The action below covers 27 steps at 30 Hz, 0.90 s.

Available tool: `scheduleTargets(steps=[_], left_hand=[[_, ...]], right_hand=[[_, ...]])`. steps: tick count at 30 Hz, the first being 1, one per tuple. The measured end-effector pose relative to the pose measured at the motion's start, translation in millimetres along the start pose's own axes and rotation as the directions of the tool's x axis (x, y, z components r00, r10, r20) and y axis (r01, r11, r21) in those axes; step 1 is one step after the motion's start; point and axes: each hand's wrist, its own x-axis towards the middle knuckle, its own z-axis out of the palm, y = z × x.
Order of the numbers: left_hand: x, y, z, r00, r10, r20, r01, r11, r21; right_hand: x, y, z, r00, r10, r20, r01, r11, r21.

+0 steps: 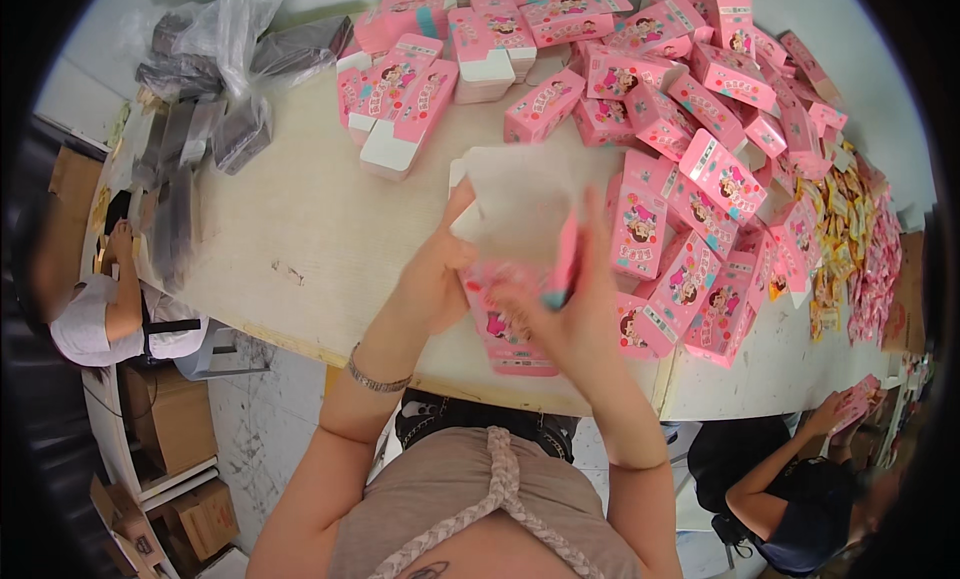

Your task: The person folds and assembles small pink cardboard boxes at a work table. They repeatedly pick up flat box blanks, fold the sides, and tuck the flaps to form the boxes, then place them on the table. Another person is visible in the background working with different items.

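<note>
Both hands hold one pink carton (520, 269) just above the near edge of the pale worktable (300, 229); its white inner flap stands up and is blurred by motion. My left hand (435, 274) grips the carton's left side, a metal bracelet on that wrist. My right hand (575, 314) clasps its right side and lower end. Right beside my right hand lies a large heap of folded pink cartons (690, 159) with cartoon pictures on them.
A row of flat pink carton blanks (410, 99) lies at the far middle. Clear plastic bags and dark trays (210, 89) crowd the far left. Yellow and pink sachets (850, 249) pile up at right. One person (100, 309) sits left, another (800, 479) lower right. Cardboard boxes (175, 429) stand below.
</note>
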Motion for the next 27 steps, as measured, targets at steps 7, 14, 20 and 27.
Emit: scheduleTargets(steps=[7,14,20,27], left_hand=[[-14.0,-9.8,7.6,0.979,0.161,0.121,-0.173,0.364,0.915],[-22.5,-14.2,12.8,0.967,0.224,0.118,-0.165,0.204,0.965],[-27.2,-13.6,2.1,0.958,0.218,0.187,-0.238,0.237,0.942],[-25.6,-3.3,-5.7,0.901,0.280,0.331,-0.374,0.113,0.921]], right_hand=[[-11.8,51.1,-17.8,0.999,0.001,0.048,0.004,0.995,-0.101],[11.8,11.5,-5.8,0.937,0.333,-0.103,-0.207,0.770,0.603],[9.6,7.5,-22.1,0.951,0.273,0.147,-0.300,0.690,0.659],[3.6,10.4,-30.5,0.957,-0.021,0.291,-0.063,0.959,0.276]])
